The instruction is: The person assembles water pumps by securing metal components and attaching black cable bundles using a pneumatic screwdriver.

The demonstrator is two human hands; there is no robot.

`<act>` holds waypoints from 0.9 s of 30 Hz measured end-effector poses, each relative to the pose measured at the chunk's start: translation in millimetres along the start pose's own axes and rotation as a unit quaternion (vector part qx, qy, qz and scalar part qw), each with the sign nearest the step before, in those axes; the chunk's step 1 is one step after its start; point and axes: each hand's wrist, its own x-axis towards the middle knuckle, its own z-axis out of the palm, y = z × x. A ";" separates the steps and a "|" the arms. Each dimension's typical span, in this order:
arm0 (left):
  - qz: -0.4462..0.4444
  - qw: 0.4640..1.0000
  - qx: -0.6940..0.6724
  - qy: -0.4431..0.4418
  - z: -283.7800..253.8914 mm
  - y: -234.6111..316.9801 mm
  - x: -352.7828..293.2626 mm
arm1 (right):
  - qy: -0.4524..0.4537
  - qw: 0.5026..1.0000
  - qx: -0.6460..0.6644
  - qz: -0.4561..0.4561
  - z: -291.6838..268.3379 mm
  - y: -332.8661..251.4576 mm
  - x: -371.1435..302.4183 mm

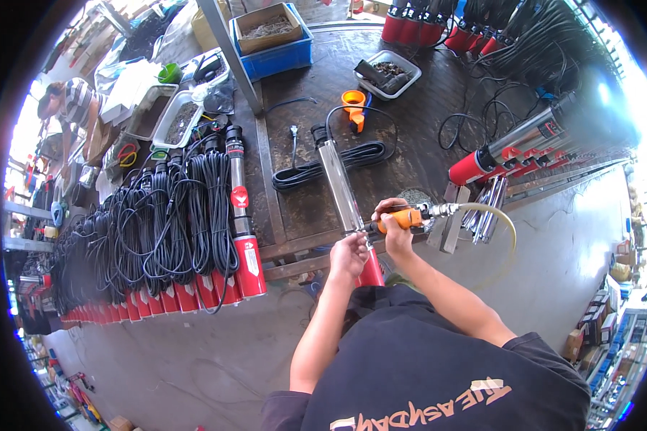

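A steel tubular pump (340, 183) with a black top and a red lower end lies on the workbench, pointing towards me. My left hand (349, 253) is closed in a pinch at the joint between its steel and red parts; anything small between the fingertips is too small to make out. My right hand (397, 228) grips an orange air screwdriver (402, 218), its tip turned towards that same joint. From the tool's rear fitting a clear hose (512, 233) curves away to the right. A coiled black cable (359, 154) lies beneath and beside the pump.
Several red-ended pumps with bundled black cables (151, 223) line the left side. More pumps (514, 147) lie at the right. On the bench (302, 79) are an orange ring-shaped tool (353, 100), a white tray (412, 70) of small parts and a blue bin (280, 63). A person (75, 104) is far left.
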 end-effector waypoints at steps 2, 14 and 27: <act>0.060 0.982 0.181 0.009 0.6 6.8 -10.7 | 0.002 1.000 -0.012 0.006 -2.1 1.7 6.5; 0.276 0.689 0.638 0.205 9.4 -0.7 -3.6 | -0.120 0.990 -0.069 -0.028 -1.3 11.2 15.6; 0.325 0.673 0.621 0.237 20.6 -16.2 -1.1 | -0.076 0.997 0.034 -0.007 -20.8 13.1 16.9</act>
